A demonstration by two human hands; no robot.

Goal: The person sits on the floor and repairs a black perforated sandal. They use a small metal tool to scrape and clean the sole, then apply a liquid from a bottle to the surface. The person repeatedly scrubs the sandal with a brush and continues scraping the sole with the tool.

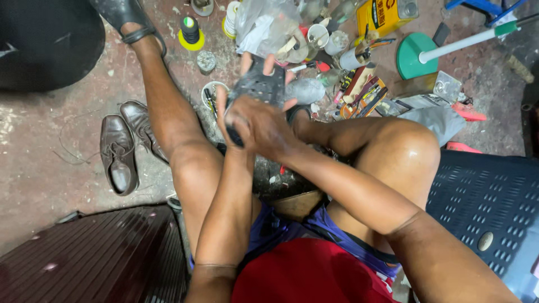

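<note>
I sit low with my knees apart and hold a dark perforated shoe (259,85) up in front of me. My left hand (255,70) is under and behind the shoe, fingertips showing past its far edge. My right hand (261,126) lies over the near part of the shoe and presses on it. Both hands grip the same shoe. Whether the right hand also holds a small tool is hidden by its back.
A pair of brown leather lace-up shoes (120,148) lies on the concrete floor at the left. Ahead is a clutter of thread spools (190,31), cups, a yellow tin (384,15) and hand tools (362,92). A dark plastic stool (488,196) stands at the right, a ribbed brown panel (101,252) at lower left.
</note>
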